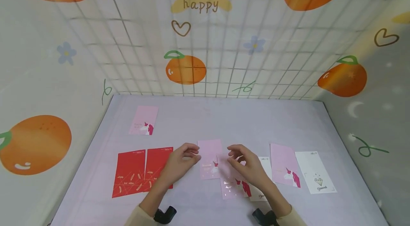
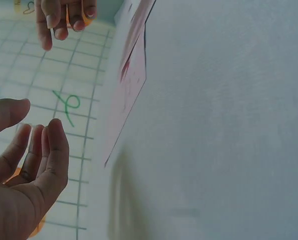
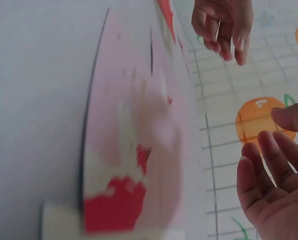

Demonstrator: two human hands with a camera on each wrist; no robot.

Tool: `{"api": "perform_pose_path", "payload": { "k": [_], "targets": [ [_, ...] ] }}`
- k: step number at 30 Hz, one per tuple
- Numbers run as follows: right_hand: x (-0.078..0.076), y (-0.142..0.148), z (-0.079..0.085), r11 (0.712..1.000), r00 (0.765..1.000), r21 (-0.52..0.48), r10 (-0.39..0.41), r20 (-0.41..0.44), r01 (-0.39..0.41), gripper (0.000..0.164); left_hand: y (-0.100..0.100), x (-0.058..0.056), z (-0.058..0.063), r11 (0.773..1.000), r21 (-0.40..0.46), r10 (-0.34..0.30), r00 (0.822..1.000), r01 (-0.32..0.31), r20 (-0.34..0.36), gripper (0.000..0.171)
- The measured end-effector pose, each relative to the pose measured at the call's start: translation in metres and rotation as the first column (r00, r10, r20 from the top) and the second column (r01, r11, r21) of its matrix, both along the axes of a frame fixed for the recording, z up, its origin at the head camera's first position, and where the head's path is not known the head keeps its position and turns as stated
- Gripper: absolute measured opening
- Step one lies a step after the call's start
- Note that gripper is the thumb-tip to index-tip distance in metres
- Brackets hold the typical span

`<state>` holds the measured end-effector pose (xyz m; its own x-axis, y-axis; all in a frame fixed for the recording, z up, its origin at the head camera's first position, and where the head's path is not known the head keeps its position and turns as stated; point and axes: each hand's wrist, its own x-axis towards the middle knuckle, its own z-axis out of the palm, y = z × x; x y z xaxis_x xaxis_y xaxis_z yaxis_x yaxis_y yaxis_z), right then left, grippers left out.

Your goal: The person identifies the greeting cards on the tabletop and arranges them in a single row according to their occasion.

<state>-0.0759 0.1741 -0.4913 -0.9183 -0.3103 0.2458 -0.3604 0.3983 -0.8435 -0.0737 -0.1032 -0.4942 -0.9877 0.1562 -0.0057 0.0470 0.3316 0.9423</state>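
1. Head view: the orange-printed backdrop (image 1: 147, 33) rises behind the bench (image 1: 224, 119), whose back edge and slanting side edges show.
2. Above the bench, the left hand (image 1: 180, 163) and right hand (image 1: 248, 169) face each other across a gap; each grip is partly spread, fingers loosely bent, holding nothing.
3. Two red cards (image 1: 129, 179) lie just apart at left; the left hand hides part of one.
4. Between the hands, the centre pink card (image 1: 208, 154) overlaps the lower pink card (image 1: 230, 188), beside a half-hidden white card (image 1: 258, 195).
5. At right, another pink card (image 1: 283, 162) adjoins the outer white card (image 1: 315, 169), inside the bench's side edge.
6. Well apart, the far pink card (image 1: 144, 117) lies toward the back edge, with room around all its sides.
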Motion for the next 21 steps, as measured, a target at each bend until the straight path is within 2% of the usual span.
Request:
{"api": "perform_pose_path", "payload": {
  "k": [7, 15, 21],
  "targets": [
    [-0.001, 0.017, -0.006, 0.998, 0.999, 0.054, -0.033, 0.014, 0.032, 0.037, 0.010, -0.005, -0.002, 0.996, -0.042, -0.071, 0.995, 0.074, 0.069, 0.037],
    [-0.003, 0.037, -0.015, 0.977, 0.997, 0.197, -0.078, -0.018, 0.080, 0.041, 0.023, -0.013, -0.006, 0.987, -0.085, -0.127, 0.988, 0.135, 0.093, 0.038],
    [-0.006, 0.047, -0.022, 0.963, 0.996, 0.259, -0.082, 0.029, 0.072, 0.042, 0.033, -0.019, -0.009, 0.976, -0.113, -0.174, 0.977, 0.187, 0.122, 0.039]
  ]
}}
